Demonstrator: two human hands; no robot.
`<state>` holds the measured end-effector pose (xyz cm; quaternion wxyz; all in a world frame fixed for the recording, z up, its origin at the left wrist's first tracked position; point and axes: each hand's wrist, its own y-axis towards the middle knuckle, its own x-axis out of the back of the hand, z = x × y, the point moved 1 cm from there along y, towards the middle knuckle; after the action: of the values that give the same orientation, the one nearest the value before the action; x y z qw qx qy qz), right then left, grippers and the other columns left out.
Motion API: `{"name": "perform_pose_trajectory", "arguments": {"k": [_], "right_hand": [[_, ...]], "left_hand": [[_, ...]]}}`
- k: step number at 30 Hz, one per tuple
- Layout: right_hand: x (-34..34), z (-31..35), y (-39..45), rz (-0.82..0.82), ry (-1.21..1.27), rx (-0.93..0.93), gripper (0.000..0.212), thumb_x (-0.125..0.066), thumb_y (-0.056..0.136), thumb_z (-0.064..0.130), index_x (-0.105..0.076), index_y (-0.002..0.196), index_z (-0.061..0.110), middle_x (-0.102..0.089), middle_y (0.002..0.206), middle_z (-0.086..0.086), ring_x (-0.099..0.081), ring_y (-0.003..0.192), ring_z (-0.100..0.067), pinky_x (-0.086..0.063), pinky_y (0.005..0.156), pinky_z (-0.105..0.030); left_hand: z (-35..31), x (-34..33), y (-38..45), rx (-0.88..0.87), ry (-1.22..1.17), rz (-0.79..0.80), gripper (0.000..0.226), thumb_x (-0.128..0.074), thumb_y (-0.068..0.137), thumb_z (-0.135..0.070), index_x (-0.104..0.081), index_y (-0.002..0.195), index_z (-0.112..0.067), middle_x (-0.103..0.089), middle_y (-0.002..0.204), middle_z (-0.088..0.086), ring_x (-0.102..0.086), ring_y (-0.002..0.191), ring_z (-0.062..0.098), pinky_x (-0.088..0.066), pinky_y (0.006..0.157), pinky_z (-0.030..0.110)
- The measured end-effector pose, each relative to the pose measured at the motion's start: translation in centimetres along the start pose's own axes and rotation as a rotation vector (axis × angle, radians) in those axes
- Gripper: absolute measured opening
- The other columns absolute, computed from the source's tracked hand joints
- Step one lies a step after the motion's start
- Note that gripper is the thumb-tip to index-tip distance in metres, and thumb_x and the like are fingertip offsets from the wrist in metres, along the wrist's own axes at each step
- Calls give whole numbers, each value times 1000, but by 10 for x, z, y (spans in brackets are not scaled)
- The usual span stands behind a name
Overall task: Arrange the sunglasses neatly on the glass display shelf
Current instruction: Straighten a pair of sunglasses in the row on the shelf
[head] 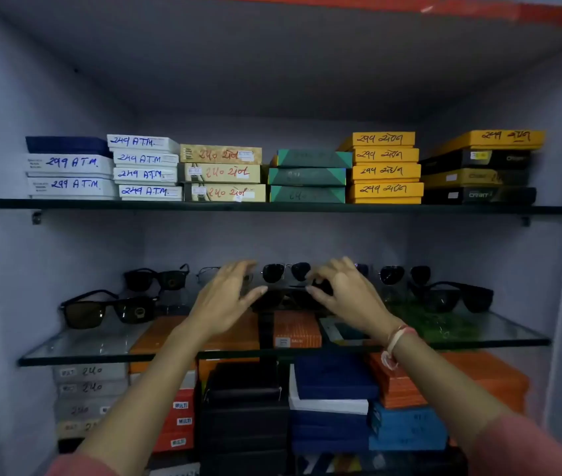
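Several dark sunglasses stand on the glass display shelf (94,348). A black pair (288,298) sits front centre, between my two hands. My left hand (228,293) touches its left end with thumb and fingers spread. My right hand (341,286) pinches its right end. Another dark pair (108,309) rests front left, one (454,297) front right. Behind them stand a black pair (156,278), an aviator pair (284,271) and one more aviator pair (405,273). A thin-framed pair (207,273) is partly hidden by my left hand.
The upper shelf (272,207) carries stacks of white, beige, green, yellow and black boxes. Below the glass shelf lie orange, blue, black and grey boxes (334,400). Grey cabinet walls close in on both sides. A thread band circles my right wrist.
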<state>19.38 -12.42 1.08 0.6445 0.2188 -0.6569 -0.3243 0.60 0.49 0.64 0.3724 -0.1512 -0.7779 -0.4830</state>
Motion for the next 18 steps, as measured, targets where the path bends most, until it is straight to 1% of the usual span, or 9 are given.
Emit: {"name": "perform_pose_trajectory", "arguments": {"k": [2, 4, 6, 9, 12, 13, 15, 17, 18], "right_hand": [[-10, -13, 5, 216, 78, -116, 46, -60, 92, 41, -58, 133, 20, -59, 120, -5, -43, 121, -23, -44, 97, -38], [-19, -26, 9, 333, 91, -181, 56, -62, 90, 45, -52, 140, 22, -55, 125, -8, -37, 127, -25, -41, 104, -43], [-30, -34, 14, 405, 76, -193, 59, -62, 89, 47, -48, 143, 26, -51, 128, -9, -34, 128, -27, -38, 106, -47], [-40, -41, 21, 427, 66, -158, 53, -62, 88, 47, -52, 137, 30, -50, 123, -6, -34, 125, -26, -36, 102, -46], [-40, -41, 26, 372, 136, -123, 36, -68, 85, 42, -61, 118, 31, -47, 107, 4, -37, 117, -20, -36, 96, -42], [-38, -41, 27, 366, 173, -109, 31, -71, 83, 41, -62, 110, 29, -46, 106, 5, -36, 114, -18, -37, 94, -40], [-34, -39, 30, 357, 251, -87, 23, -74, 82, 37, -65, 99, 26, -50, 106, 5, -41, 109, -15, -39, 89, -36], [-28, -35, 34, 342, 344, -84, 18, -74, 83, 33, -66, 94, 20, -61, 105, 3, -57, 101, -17, -50, 79, -32], [-24, -31, 36, 337, 406, -99, 18, -74, 84, 31, -68, 93, 17, -68, 101, 0, -65, 93, -19, -56, 73, -31]], "left_hand": [[4, -8, 9, 89, -34, 170, 68, -57, 89, -47, -36, 146, -17, -45, 148, 3, -41, 137, 21, -38, 112, 41], [8, -13, 17, 163, -47, 313, 70, -61, 88, -44, -38, 146, -14, -46, 148, 6, -42, 137, 25, -37, 113, 44], [9, -19, 24, 206, -66, 392, 60, -63, 88, -38, -46, 140, -14, -55, 140, 8, -49, 132, 26, -40, 110, 44], [11, -22, 33, 226, -143, 377, 31, -67, 87, -25, -60, 116, -15, -65, 119, 5, -60, 114, 24, -49, 94, 35], [12, -20, 35, 233, -270, 367, 17, -70, 85, -15, -58, 96, -14, -65, 109, 8, -66, 99, 25, -58, 69, 27], [12, -18, 35, 223, -302, 379, 15, -70, 84, -11, -57, 90, -14, -65, 106, 9, -66, 95, 24, -60, 68, 26], [12, -13, 35, 214, -338, 390, 17, -70, 83, -7, -55, 82, -15, -66, 101, 6, -66, 96, 22, -62, 77, 32], [12, -7, 33, 221, -350, 353, 17, -71, 83, -8, -55, 81, -14, -66, 97, 3, -65, 99, 23, -60, 85, 40], [12, -2, 33, 221, -295, 307, 15, -72, 82, -11, -57, 83, -14, -66, 97, 2, -64, 98, 23, -58, 88, 42]]}}
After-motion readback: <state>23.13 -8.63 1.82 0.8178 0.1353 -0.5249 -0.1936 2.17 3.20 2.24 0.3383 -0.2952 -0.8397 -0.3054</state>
